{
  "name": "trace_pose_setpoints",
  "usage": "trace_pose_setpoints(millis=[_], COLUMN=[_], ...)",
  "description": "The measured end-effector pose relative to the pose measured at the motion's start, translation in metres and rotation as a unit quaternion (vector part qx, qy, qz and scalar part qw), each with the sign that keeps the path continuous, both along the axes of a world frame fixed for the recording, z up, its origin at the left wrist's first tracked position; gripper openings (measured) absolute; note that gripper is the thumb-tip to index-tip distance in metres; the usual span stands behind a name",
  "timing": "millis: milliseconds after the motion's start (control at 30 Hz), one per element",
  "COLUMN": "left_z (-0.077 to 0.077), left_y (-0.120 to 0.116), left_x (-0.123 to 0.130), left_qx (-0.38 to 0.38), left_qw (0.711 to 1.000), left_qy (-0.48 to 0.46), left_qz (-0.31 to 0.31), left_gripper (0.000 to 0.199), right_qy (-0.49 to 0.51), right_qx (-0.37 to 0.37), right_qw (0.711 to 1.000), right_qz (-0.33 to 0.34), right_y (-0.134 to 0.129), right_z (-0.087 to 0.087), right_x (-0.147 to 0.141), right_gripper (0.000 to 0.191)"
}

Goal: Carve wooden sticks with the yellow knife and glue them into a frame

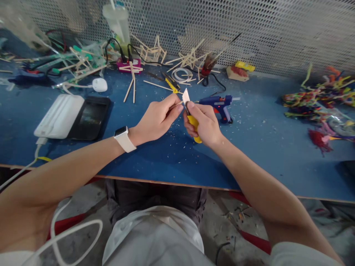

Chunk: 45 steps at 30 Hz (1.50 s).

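Fingers wrapped round its yellow handle, my right hand point(206, 123) holds a utility knife point(197, 127) with the blade pointing up and away. My left hand point(159, 116), with a watch on its wrist, pinches a thin wooden stick point(179, 103); most of the stick is hidden by the fingers. The stick's tip lies at the knife blade, and the two hands are close together above the blue table. Small pale shavings lie below them. Just right of my right hand, a blue glue gun point(219, 103) rests on its side, partly behind that hand.
A white power bank point(59, 116) and a black phone point(90, 118) lie at the left. Along the back are wooden stick frames point(152, 51), a pink power strip point(129, 65), a coil of wire point(181, 75) and a plastic cup point(118, 27). Colourful bundles point(318, 92) sit at the right.
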<state>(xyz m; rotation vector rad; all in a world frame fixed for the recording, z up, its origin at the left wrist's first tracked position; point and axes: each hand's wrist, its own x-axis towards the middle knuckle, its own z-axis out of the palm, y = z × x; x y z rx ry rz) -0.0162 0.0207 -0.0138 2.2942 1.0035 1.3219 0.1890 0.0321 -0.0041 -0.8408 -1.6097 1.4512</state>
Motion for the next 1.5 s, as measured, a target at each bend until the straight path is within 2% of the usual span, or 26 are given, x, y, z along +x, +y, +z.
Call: trace_pose_setpoints(millis=[100, 333, 533, 867, 1100, 1500], left_z=[-0.0001, -0.0055, -0.0045, -0.0020, -0.0013, -0.0016], left_y=[-0.0011, 0.0012, 0.0039, 0.0012, 0.0039, 0.0054], left_x=[0.0001, 0.0013, 0.0000, -0.0015, -0.0033, -0.0034], left_qx=[-0.004, -0.023, -0.035, -0.061, -0.044, -0.061], left_qw=[1.000, 0.999, 0.999, 0.997, 0.998, 0.996], left_qy=[-0.012, -0.037, -0.016, 0.002, 0.029, 0.028], left_qz=[0.002, -0.007, -0.031, -0.039, -0.043, -0.055], left_gripper=[0.048, 0.040, 0.040, 0.036, 0.030, 0.044], right_qy=[0.001, -0.011, -0.024, -0.031, -0.026, -0.027], right_qx=[0.014, 0.049, 0.056, 0.016, -0.007, -0.031], right_qw=[1.000, 0.998, 0.997, 0.998, 0.998, 0.997], right_qz=[-0.027, 0.022, 0.043, 0.056, 0.061, 0.059], right_y=[0.0031, 0.0030, 0.0048, 0.0083, 0.0069, 0.0082], right_z=[-0.0008, -0.0018, -0.0022, -0.0026, -0.0002, -0.0004], right_x=[0.0008, 0.0025, 0.0039, 0.0066, 0.0054, 0.0061], right_gripper=[0.068, 0.070, 0.070, 0.067, 0.066, 0.065])
